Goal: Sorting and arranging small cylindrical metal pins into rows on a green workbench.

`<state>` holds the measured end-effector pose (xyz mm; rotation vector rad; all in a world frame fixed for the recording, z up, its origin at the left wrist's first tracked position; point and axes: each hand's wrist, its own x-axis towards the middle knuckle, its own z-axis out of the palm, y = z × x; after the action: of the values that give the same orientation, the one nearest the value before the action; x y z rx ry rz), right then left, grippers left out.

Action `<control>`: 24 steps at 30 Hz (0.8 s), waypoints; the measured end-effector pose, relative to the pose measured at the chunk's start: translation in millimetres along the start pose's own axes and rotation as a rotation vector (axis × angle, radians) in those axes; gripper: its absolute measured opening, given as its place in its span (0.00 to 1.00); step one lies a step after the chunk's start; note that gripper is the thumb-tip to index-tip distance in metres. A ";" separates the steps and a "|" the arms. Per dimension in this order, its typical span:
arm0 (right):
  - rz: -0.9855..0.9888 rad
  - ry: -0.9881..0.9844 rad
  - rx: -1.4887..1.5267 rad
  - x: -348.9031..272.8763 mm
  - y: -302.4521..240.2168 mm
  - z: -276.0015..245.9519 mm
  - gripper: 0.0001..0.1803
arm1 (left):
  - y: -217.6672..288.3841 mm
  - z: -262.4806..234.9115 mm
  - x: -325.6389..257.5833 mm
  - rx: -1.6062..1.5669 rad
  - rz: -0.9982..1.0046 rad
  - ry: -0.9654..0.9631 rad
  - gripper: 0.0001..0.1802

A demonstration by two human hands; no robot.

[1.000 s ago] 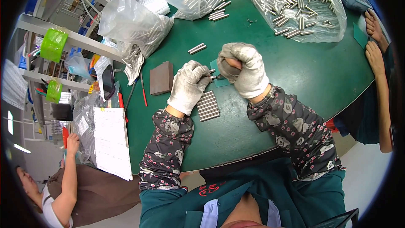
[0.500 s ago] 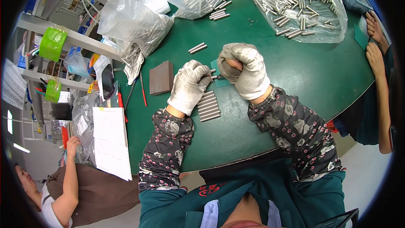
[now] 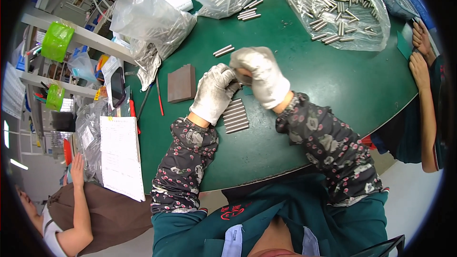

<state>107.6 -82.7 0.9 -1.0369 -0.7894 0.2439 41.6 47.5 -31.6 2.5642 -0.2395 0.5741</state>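
Note:
My left hand (image 3: 213, 93), in a whitish work glove, is closed on a metal pin, whose end showed at its fingertips a moment ago and is now covered. My right hand (image 3: 261, 74), gloved too, is curled shut right against the left fingertips; what it grips is hidden. A bit of a green sheet (image 3: 247, 90) peeks out below the right hand. Just under my left hand several metal pins (image 3: 235, 116) lie side by side in a neat row. Above it rest a few loose pins (image 3: 223, 51).
A brown block (image 3: 181, 83) sits left of my left hand. Farther off are plastic bags of pins (image 3: 152, 24) and an opened bag heaped with pins (image 3: 340, 7). Papers (image 3: 121, 157) and a phone (image 3: 117, 88) lie at left. Co-workers' hands (image 3: 420, 66) show at both sides.
My right hand has moved left, up to my left fingertips, covering the pin end and most of the green sheet. My left hand stays nearly in place.

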 end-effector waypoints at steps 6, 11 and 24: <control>0.240 0.140 0.414 -12.0 6.0 -19.7 0.21 | 1.7 -3.5 -4.1 0.002 -0.082 -0.030 0.08; 0.137 0.099 0.303 -13.3 9.7 -23.6 0.21 | 4.6 -3.0 -3.8 -0.013 -0.072 -0.018 0.11; 0.135 0.052 0.345 -12.2 8.0 -25.6 0.20 | 0.2 -2.7 -4.0 -0.001 -0.062 -0.016 0.11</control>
<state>118.0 -102.4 -18.4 -0.7673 -0.6041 0.4505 37.1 48.9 -31.2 2.5663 -0.1649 0.5309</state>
